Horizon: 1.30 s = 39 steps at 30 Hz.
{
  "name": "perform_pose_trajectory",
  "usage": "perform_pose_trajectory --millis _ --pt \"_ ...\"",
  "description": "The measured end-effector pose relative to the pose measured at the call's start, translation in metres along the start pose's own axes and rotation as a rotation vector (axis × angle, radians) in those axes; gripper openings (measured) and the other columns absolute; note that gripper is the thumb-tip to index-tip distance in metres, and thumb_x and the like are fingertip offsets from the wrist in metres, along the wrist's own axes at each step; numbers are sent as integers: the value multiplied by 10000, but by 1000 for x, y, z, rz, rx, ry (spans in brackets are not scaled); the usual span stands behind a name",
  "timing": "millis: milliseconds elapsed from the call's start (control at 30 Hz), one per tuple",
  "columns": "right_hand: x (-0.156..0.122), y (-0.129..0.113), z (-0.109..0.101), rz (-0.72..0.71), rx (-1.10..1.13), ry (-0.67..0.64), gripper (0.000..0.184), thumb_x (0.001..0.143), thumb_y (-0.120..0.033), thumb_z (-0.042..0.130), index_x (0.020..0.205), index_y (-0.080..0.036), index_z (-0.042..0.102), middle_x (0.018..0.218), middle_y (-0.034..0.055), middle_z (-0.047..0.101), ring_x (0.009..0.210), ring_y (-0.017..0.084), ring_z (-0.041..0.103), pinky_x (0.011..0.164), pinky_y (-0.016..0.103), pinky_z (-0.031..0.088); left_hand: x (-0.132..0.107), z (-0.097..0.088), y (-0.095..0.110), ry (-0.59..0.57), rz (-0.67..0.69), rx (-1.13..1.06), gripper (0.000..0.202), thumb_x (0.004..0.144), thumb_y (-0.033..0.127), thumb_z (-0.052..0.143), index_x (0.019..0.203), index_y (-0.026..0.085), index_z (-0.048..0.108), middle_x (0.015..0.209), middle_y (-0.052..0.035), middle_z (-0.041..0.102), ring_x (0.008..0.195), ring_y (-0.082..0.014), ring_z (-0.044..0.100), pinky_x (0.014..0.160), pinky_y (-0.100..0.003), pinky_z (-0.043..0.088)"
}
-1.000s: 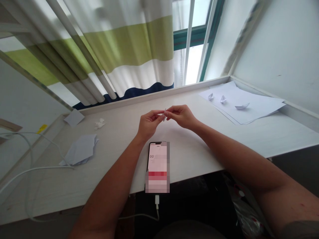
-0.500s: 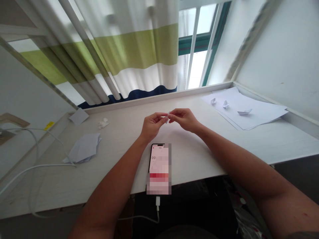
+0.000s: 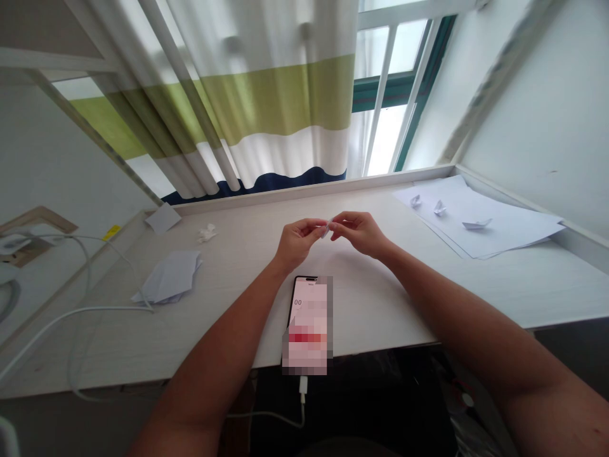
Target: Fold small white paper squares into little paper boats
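Where the left grip and right grip meet, a small white paper sits between them, narrowly pinched by both.

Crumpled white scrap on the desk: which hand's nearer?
Left. The left hand is to the right of the crumpled white scrap, apart from it; the right hand is farther right, beyond the left.

White paper, white-green-navy banded curtain

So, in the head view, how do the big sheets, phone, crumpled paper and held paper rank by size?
Largest to smallest:
big sheets
phone
crumpled paper
held paper, judging only its visible part; some is hidden
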State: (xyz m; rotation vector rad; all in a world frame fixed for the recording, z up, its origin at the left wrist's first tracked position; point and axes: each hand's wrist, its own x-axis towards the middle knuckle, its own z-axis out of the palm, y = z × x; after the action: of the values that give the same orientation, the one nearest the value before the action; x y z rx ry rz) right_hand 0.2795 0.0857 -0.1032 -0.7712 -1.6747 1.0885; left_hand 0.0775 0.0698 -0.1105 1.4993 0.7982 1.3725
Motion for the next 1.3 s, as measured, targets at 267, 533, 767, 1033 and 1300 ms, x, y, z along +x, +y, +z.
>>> perform_pose_trajectory --millis 267,533,767,1033,1300 --pt "0 6 5 19 -141 74 304 905 -481 778 912 -178 754 790 49 784 641 179 730 665 355 598 -1 0 -8 58 26 106 226 872 285 832 1069 175 821 1062 -103 842 955 -204 781 928 -378 622" --pt "-5 2 12 -43 -447 34 221 946 -427 746 946 -206 747 825 61 801 697 218 754 690 363 590 -5 7 -9 119 114 338 253 917 209 772 1169 222 794 1088 -82 842 974 -227 810 917 -369 630" --pt "-5 4 14 -142 -463 78 176 975 -366 674 1034 -209 727 880 71 804 756 235 773 770 408 608 -6 8 -4 120 126 419 316 917 249 802 1230 220 777 1122 -101 834 858 -207 803 849 -358 650" --pt "-7 -1 14 -142 -348 129 181 979 -394 705 983 -221 756 898 66 815 792 230 789 787 413 655 -5 12 -4 141 43 140 169 913 276 775 1044 203 852 899 -51 839 788 -188 793 813 -361 664" --pt "-5 -2 14 -145 -156 158 308 919 -541 782 935 -235 817 982 75 811 942 249 768 865 442 666 -2 8 1 148 7 -7 242 815 340 895 973 171 825 913 -71 836 852 -204 796 897 -418 657"
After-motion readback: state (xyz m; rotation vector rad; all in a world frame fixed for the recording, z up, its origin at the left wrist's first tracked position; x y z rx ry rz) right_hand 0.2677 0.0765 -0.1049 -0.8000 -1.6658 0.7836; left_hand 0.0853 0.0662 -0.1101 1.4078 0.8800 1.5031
